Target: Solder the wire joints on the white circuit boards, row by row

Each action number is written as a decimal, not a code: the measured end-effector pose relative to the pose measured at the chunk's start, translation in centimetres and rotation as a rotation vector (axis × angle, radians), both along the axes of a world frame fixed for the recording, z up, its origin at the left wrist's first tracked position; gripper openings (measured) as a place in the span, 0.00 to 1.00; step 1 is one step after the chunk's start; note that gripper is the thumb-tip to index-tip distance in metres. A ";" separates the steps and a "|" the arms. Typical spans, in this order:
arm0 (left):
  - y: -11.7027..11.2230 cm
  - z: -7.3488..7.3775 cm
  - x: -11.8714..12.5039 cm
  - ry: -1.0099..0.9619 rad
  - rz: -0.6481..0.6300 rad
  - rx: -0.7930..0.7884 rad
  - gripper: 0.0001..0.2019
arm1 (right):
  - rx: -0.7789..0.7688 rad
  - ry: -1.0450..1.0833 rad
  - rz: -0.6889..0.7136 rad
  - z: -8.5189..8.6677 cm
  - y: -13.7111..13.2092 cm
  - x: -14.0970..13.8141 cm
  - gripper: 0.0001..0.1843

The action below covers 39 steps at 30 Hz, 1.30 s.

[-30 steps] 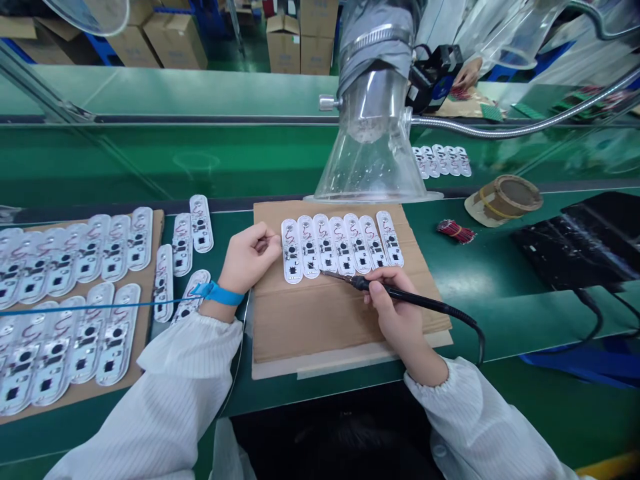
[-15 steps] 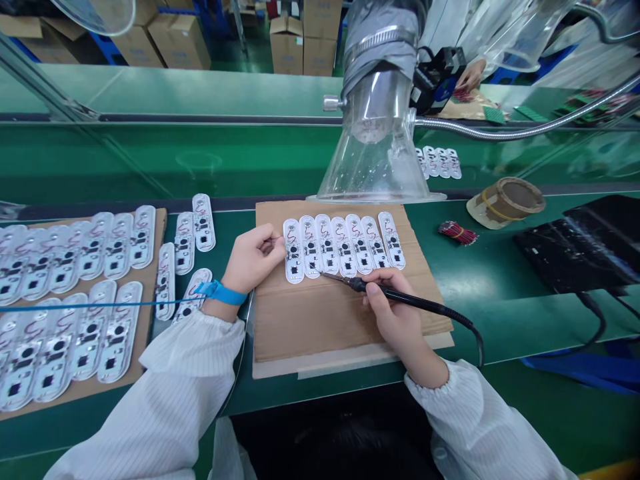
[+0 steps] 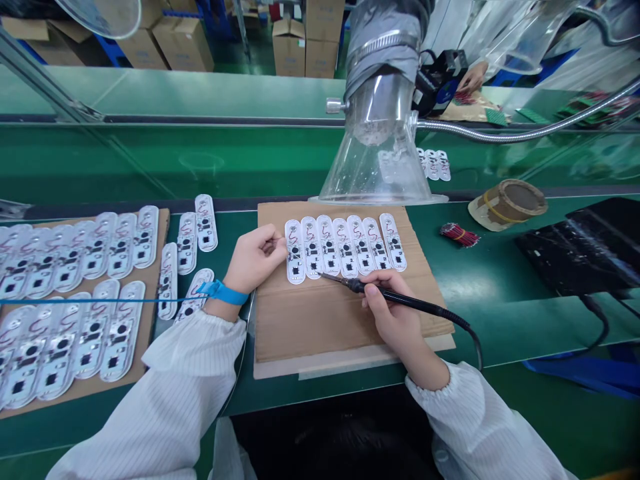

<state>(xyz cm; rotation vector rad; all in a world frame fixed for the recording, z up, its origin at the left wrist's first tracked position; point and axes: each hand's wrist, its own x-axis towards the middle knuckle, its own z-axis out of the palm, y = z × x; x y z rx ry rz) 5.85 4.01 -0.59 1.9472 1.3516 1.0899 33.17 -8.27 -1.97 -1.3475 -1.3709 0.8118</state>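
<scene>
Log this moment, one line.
white boards: rowed on cardboard | left hand: beside row's left end, grip unclear | right hand: holds soldering iron, tip near row

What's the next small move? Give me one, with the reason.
Probably ease the soldering iron left toward the leftmost board of the row on the middle cardboard. The right hand grips it with its tip near the lower ends of the second board and third board, while the left hand, fingers pinched, is beside that leftmost board.
</scene>
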 end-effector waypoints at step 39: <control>0.1 -0.3 -0.3 0.002 -0.039 0.039 0.13 | 0.004 0.000 0.012 0.1 0.0 -0.1 0.21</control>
